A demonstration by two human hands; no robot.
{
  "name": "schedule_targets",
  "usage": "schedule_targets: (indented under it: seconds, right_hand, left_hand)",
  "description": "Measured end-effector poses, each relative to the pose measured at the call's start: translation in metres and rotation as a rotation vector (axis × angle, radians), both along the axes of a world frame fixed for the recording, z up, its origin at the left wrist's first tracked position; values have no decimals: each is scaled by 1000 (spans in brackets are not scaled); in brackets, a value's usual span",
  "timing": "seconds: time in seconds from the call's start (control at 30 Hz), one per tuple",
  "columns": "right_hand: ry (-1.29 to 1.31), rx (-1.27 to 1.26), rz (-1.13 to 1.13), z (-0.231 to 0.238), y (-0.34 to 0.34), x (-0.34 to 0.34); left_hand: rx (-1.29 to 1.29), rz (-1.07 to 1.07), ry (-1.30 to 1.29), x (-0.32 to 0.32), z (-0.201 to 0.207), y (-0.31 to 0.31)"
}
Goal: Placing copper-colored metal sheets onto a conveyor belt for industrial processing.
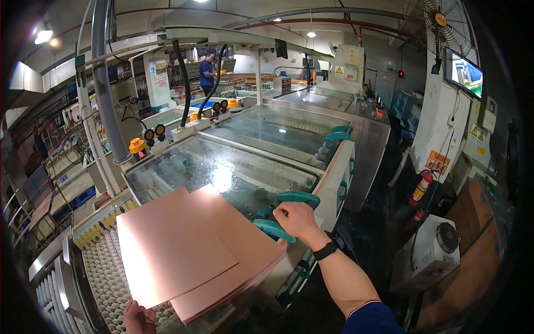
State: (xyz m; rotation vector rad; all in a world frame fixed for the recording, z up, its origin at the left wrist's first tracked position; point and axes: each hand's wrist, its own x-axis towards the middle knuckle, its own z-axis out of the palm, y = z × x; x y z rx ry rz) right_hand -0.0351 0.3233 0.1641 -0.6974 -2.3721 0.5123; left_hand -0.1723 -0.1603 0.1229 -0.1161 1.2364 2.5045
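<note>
A loose copper-coloured sheet (167, 245) lies slantwise over a stack of similar sheets (245, 239), its left part overhanging. At its lower corner, my left hand (139, 318) is closed on the edge, thumb uppermost. My right hand (295, 218), with a black watch on the wrist, is closed in a fist between two green handles (298, 197) at the machine's near right side. What lies under its curled fingers is hidden. Below the sheets, a conveyor bed of pale rollers (105, 273) shows at the left.
Wet transparent covers (206, 167) top the machine beyond the sheets. Pressure gauges (154, 132) and an orange knob (137, 146) line its left side. At right are a fire extinguisher (421, 188) and a white box with a fan (431, 250). A person (207, 72) stands far back.
</note>
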Motion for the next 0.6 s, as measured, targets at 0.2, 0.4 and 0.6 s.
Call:
schedule_targets:
  seconds: [0.2,0.4,0.6]
  right_hand:
    - [39,-4,13,-8,4,-2]
    - [43,-35,21,-6,1,-2]
    - [57,1,32,-4,1,0]
  left_hand:
    - [-27,90,-49,-7,9,0]
    - [-74,264,54,-31,19,-38]
    - [-113,202,350,-102,-37,-146]
